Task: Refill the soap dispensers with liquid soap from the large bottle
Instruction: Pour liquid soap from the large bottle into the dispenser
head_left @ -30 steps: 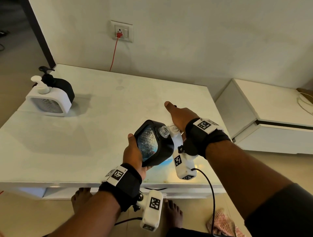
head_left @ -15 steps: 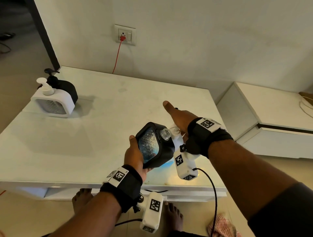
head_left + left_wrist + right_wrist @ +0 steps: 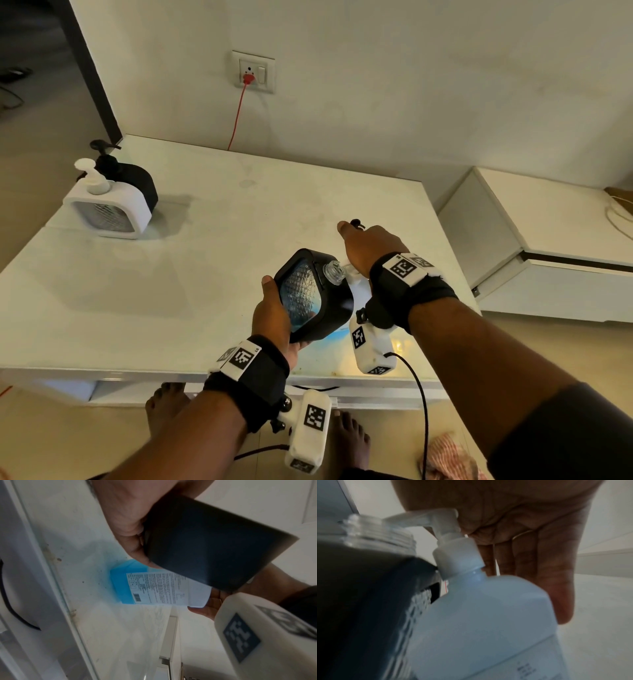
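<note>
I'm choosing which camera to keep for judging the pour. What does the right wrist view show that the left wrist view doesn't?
Right wrist only: the large bottle's white pump under the right hand, its spout at the dispenser's open clear neck.
Left wrist only: blue liquid low in the bottle, and the left hand gripping the dispenser.
Both: the black dispenser and the large bottle.

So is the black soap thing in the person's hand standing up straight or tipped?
Tipped. The left hand holds the black dispenser leaning, its open clear neck pointing toward the big bottle's white pump.
</note>
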`<state>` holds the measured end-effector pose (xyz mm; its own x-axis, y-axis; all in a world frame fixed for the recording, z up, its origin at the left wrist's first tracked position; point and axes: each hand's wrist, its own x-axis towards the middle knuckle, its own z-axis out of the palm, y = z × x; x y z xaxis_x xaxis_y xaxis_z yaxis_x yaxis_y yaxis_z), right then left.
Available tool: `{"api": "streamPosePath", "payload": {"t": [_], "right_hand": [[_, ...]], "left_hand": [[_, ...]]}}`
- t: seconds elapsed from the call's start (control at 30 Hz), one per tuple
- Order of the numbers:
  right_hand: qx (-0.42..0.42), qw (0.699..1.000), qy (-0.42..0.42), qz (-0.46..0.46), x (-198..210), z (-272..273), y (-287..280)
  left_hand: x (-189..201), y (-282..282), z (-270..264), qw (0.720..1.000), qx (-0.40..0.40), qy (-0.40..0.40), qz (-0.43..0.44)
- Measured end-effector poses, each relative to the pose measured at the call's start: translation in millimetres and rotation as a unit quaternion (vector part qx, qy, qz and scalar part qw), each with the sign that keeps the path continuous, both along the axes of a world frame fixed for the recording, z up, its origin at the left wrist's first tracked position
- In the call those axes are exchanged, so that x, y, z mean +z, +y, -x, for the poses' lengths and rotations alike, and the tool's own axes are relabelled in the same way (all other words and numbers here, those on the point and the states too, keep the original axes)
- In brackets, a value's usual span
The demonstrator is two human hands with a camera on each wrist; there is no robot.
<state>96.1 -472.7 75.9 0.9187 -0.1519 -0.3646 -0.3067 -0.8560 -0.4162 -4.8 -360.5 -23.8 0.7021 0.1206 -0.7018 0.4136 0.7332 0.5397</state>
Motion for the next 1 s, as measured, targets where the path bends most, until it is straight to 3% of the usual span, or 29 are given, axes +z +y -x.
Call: {"api": "streamPosePath", "payload": {"t": [0.23,0.57,0.77,1.0], "right_hand": [[0.044,0.996,0.049,-0.061,17.5,0.4,3.9],[-0.013,1.0,0.004,-0.018,-4.3,-5.3,0.7],[0.012,1.0,-0.001,0.017,2.1,2.1,1.0],[0.041,0.997,0.046,-0.041,16.8,1.0,6.2]], "left_hand": [[-1.1,1.3,-2.2,1.0,0.007,0.005,-0.001],[-1.9,-1.0,-1.8,1.0,0.012,0.007,0.003],[-2.4,-0.9,-2.9,1.0,0.01,0.005,-0.001],[-3.6,0.8,-2.6,1.0,0.007,0.006,-0.002]]}}
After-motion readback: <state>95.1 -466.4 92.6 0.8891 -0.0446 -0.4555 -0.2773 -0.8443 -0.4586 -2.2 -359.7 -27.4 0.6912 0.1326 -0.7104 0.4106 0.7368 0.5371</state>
